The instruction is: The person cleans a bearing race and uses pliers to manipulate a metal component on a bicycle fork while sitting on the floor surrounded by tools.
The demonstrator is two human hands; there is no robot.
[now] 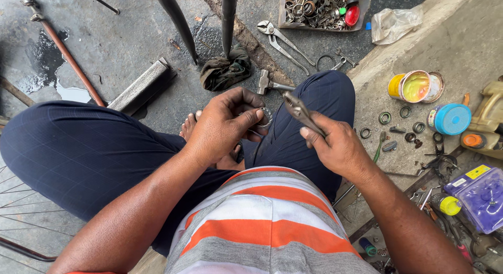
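- Metal ring (265,117): I see it pinched in left hand (222,124) fingertips, centre frame; small, stiff, light, likely greasy; grip the rim.
- Pliers (301,111): right hand (340,148) closed around handles, at 3 o'clock of ring.

Orange-grey-white striped shirt (264,227), navy trousers (78,148), yellow tin (414,87).

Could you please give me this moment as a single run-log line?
left hand: pinches small round metal bearing ring | right hand: grips grey metal pliers, tips near ring | nearby: open yellow grease tin on concrete ledge
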